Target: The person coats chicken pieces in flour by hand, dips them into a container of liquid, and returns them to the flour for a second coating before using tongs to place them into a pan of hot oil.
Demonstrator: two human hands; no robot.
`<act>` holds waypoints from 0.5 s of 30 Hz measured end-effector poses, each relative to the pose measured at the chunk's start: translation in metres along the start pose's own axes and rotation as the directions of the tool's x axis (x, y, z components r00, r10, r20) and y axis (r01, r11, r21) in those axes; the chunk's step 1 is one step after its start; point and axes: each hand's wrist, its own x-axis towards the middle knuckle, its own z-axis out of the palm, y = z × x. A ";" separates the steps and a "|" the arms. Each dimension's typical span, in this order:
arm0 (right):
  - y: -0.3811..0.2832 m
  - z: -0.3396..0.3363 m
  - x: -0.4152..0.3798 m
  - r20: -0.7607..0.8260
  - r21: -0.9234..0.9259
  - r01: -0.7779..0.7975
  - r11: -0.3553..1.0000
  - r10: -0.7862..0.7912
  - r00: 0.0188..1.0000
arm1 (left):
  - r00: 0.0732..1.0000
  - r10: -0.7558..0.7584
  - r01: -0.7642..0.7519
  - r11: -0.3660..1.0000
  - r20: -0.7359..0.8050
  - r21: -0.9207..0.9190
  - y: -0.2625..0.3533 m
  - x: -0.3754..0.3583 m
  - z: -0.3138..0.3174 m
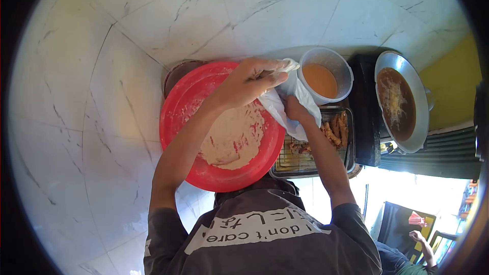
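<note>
My left hand (253,82) is closed in a pinch on the gathered edge of a white plastic bag (300,103), above the rim of a wide red basin (178,117). Pale flour (232,140) covers the basin's bottom, with streaks of red showing through. My right hand (296,109) reaches into the bag's mouth; its fingers are hidden by the plastic. Beneath my right forearm, browned fried pieces (336,130) lie on the wire rack of a dark tray (286,165). The bag partly covers that tray.
A translucent tub (346,79) of orange liquid stands behind the tray. At the right, a metal pan (422,117) holds brown oil with something pale frying (395,99) on a black stove (365,117). Marble-look tiles (244,10) rise behind. Another person's arm (425,247) shows at lower right.
</note>
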 end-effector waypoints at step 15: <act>0.010 0.011 0.004 -0.186 0.042 -0.186 0.982 0.190 0.964 | 0.993 -0.111 0.114 0.991 0.039 -0.074 0.011 -0.011 -0.005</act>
